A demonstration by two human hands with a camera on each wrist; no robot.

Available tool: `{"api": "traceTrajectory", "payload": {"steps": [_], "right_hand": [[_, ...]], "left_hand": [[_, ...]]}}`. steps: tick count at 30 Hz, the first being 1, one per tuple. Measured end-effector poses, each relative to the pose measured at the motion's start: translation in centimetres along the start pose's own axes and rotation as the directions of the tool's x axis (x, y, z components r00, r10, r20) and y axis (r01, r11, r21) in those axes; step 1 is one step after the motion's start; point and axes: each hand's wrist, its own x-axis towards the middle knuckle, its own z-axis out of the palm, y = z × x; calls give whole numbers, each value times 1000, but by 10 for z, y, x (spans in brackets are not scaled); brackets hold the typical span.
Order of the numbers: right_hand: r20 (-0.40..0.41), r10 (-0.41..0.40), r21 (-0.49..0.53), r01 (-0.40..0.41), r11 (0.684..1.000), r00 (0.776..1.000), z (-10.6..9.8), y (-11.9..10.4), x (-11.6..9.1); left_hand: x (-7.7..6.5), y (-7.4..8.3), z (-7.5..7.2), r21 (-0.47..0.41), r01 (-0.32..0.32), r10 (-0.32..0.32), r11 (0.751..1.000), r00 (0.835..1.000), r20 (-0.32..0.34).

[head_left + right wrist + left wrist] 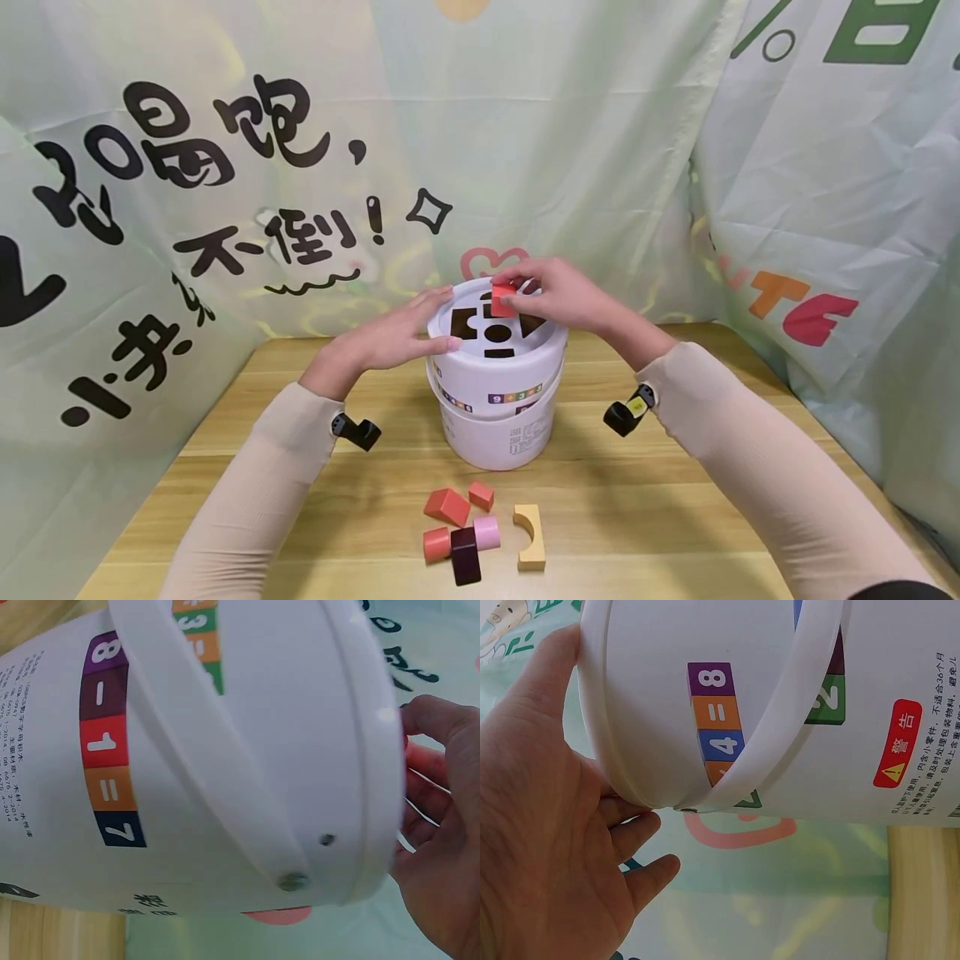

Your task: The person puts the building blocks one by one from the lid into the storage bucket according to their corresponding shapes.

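A white bucket stands upright on the table, its lid cut with several shaped holes. My right hand pinches a red block over the holes at the lid's back; whether the block touches the lid, I cannot tell. On the left side of the rim rests my left hand, thumb at the front and fingers toward the back. The left wrist view has this hand against the bucket's edge with its fingers spread. In the right wrist view, the bucket mostly hides the block beside my right hand.
Before the bucket lie a red triangular block, a small red block, a red cylinder, a pink cylinder, a dark block and a yellow arch. A printed curtain hangs behind the table.
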Motion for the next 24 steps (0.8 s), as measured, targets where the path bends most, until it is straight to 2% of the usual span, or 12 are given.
{"api": "traceTrajectory", "payload": {"steps": [9, 24], "right_hand": [[11, 60, 34, -60, 998, 998, 11, 13, 10], [32, 65, 32, -66, 997, 997, 17, 17, 15]], "left_hand": [[1, -1, 2, 1, -17, 17, 1000, 1000, 11], [2, -2, 1, -8, -19, 19, 1000, 1000, 4]]}}
